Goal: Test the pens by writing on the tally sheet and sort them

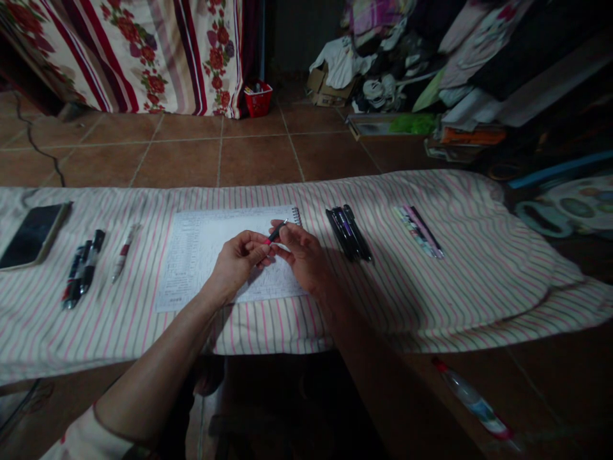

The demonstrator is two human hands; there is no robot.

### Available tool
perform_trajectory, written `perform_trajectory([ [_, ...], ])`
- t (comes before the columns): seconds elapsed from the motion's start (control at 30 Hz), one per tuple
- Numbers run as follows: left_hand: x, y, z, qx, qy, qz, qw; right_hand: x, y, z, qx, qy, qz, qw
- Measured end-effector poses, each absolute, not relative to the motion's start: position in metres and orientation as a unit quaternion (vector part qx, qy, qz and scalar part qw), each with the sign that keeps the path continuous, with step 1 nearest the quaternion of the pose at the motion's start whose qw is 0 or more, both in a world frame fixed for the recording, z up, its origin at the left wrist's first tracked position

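Over the spiral notebook (184, 255), both hands meet around a small pen (276, 232) with a black front, a pale tip and a bit of red near my left fingertips. My left hand (234, 260) is closed in a pinch at its red end. Fingers of my right hand (305, 260) are closed around the black front, the tip pointing up and right. Part of the pen is hidden by the fingers. Several black pens (348, 233) lie just right of the notebook. A white and red pen (124, 252) rests to its left.
Farther left are several dark pens (83, 268) and a phone (33, 235). Slim patterned pens (419, 231) lie at the right of the striped cloth (431, 300). On the tiled floor are a plastic bottle (472, 399), a red basket (258, 99) and a cardboard box (330, 89).
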State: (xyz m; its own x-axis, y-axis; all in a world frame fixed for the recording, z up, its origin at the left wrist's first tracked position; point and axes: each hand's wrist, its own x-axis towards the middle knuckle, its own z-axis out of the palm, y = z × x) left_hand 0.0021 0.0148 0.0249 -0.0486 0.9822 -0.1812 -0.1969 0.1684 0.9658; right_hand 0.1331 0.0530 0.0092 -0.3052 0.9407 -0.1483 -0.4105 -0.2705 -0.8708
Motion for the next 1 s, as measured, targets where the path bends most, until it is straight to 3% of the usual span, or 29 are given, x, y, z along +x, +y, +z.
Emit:
perform_trajectory([
  [1.0, 0.0065, 0.0156, 0.0223, 0.387, 0.523, 0.511, 0.562, 0.1314, 0.0541, 0.0078, -0.409, -0.363, 0.697, 0.465],
])
